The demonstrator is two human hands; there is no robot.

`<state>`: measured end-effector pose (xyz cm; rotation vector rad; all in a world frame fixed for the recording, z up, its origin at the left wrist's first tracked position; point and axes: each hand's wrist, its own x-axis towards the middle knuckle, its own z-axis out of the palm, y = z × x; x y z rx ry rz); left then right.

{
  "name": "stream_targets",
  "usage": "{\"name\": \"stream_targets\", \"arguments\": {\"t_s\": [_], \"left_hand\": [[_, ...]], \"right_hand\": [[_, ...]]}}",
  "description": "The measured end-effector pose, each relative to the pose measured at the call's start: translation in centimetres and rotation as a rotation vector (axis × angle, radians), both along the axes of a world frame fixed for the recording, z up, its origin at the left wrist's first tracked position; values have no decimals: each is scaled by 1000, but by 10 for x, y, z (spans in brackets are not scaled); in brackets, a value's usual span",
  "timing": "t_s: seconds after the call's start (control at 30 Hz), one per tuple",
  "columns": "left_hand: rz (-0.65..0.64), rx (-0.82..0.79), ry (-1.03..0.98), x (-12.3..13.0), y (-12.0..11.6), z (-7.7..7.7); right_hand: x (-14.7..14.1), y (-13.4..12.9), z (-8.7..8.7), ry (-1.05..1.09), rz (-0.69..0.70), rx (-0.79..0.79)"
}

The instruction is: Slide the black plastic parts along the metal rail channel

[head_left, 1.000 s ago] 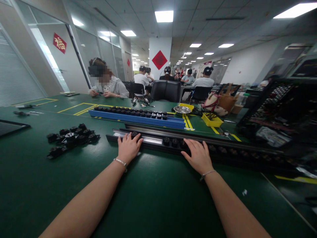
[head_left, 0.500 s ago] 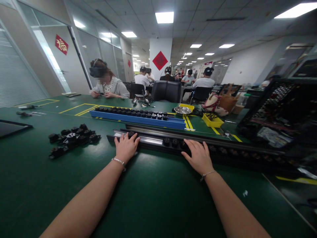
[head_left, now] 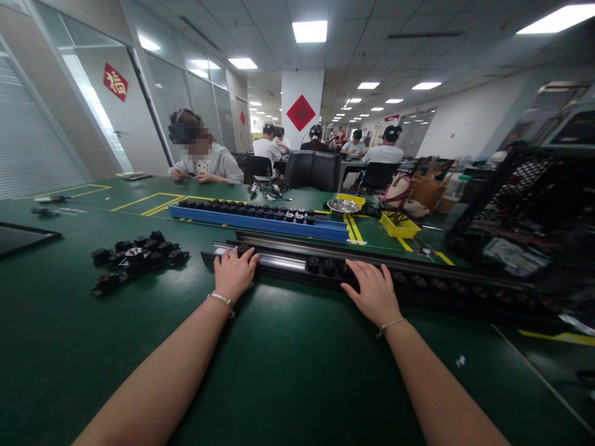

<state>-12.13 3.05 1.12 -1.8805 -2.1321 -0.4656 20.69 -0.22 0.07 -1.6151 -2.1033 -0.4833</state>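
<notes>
A long black rail (head_left: pixel 283 261) with a shiny metal channel runs across the green table, angled down to the right. Several round black parts (head_left: pixel 328 266) sit in its channel. My left hand (head_left: pixel 233 275) rests over the rail's left end with its fingers apart, beside a black part (head_left: pixel 242 249). Further right, my right hand (head_left: pixel 373 290) lies on the rail with fingers spread, its fingertips at another black part. A loose pile of black parts (head_left: pixel 139 255) lies left of the rail.
Behind the rail stands a blue tray (head_left: pixel 260 227) filled with black parts. A metal bowl (head_left: pixel 343 206) and a yellow bin (head_left: pixel 398 227) are at the back right. A dark rack (head_left: pixel 497 204) stands at the right. Across the table sits a person (head_left: pixel 204 158).
My left hand has shifted slightly left along the rail, and its fingers have drawn a little closer together. My right hand has hardly moved.
</notes>
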Motion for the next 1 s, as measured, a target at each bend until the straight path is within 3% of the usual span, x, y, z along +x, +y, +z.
{"name": "stream_targets", "arguments": {"t_s": [1.0], "left_hand": [[99,-13,-82,-16,7,-2]], "right_hand": [[-1,-2,1,6,-6,-10]]}}
